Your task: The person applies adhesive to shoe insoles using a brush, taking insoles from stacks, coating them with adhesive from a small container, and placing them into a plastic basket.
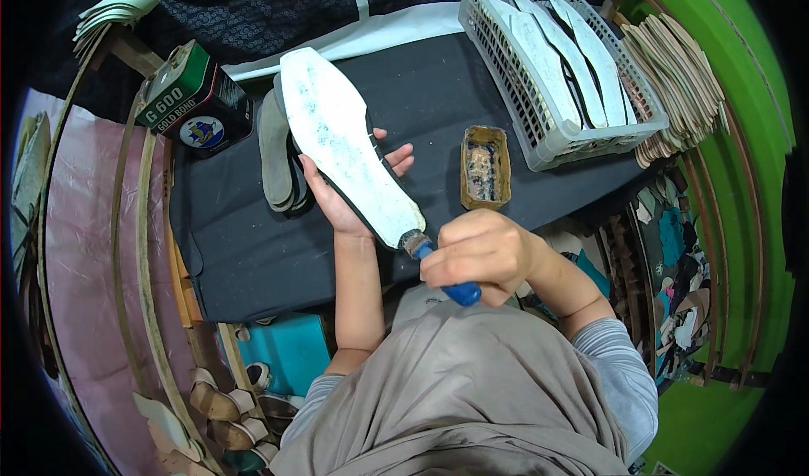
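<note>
A long shoe sole with a white, faintly blue-flecked upper face and a dark edge lies tilted across my left hand. That hand supports it from below, thumb along the near side and fingertips showing past the far side. My right hand is closed around the blue handle of a brush. The brush's dark, caked bristles meet the narrow near end of the sole. Right of the sole, a small yellowish tub with brown and dark residue inside stands on the table.
Grey soles are stacked left of my left hand. A green and black can stands at the table's left edge. At the back right, a white plastic crate holds several white-faced soles, beside stacked beige pieces. The dark-covered table lies underneath.
</note>
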